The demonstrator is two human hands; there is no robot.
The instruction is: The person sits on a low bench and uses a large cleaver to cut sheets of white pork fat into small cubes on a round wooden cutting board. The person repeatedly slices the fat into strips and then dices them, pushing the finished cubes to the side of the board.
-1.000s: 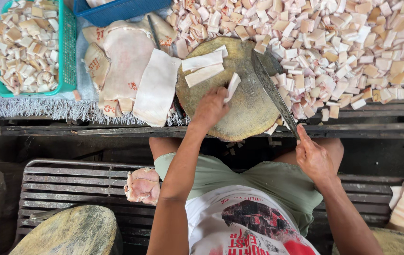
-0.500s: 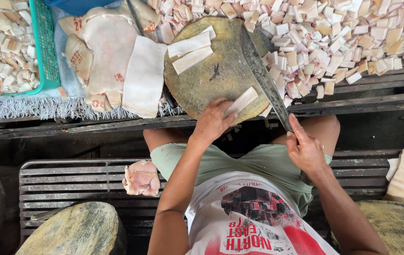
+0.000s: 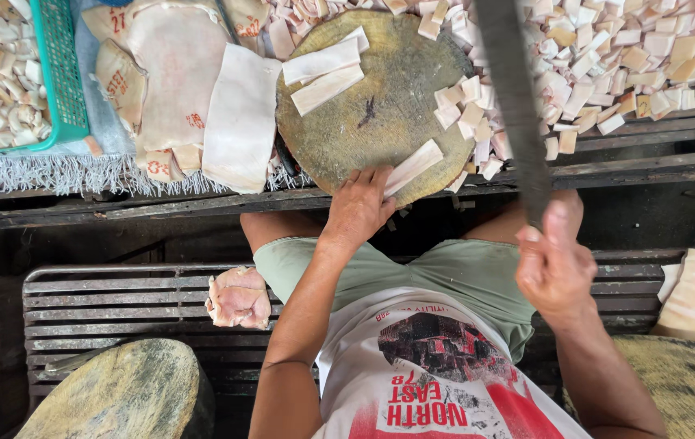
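Lower centre of the frame, the right hand (image 3: 555, 264) is clenched on the handle of a long cleaver (image 3: 514, 97) raised over the work, while the left hand (image 3: 360, 207) presses its fingers on a pale strip of pork skin (image 3: 412, 167) at the near edge of the round chopping block (image 3: 376, 106). This looks like the chopping stroke, which calls for a straight drop clear of those fingers. Further up, cut cubes (image 3: 608, 57) pile at upper right; whole skins (image 3: 173, 77) bearing small red stamps lie at upper left beside a green basket (image 3: 59, 73).
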